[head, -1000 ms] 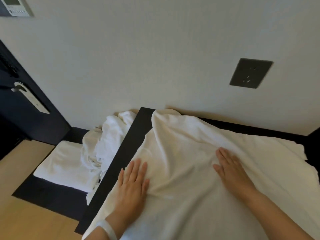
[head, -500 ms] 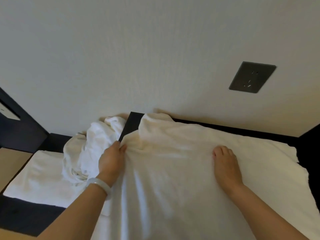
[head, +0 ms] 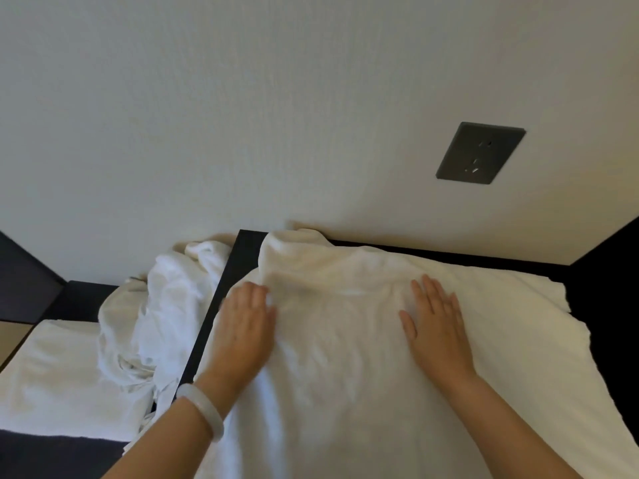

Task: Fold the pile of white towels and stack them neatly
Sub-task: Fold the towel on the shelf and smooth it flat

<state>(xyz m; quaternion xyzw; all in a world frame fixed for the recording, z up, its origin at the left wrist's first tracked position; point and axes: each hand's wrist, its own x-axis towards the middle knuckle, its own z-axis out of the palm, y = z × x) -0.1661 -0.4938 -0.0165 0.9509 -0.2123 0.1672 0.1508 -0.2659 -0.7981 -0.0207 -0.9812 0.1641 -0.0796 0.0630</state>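
Two hands, left (head: 247, 328) and right (head: 437, 328), press seemingly flat on the towel (head: 345, 402).

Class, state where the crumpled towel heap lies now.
In the head view, the crumpled heap lies left of the left hand, against the wall, partly on the folded towel.

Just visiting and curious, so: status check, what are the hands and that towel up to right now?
Left hand and right hand flat, pressing spread towel. Rumpled, not yet folded. Crumpled pile waits left; nothing blocking.
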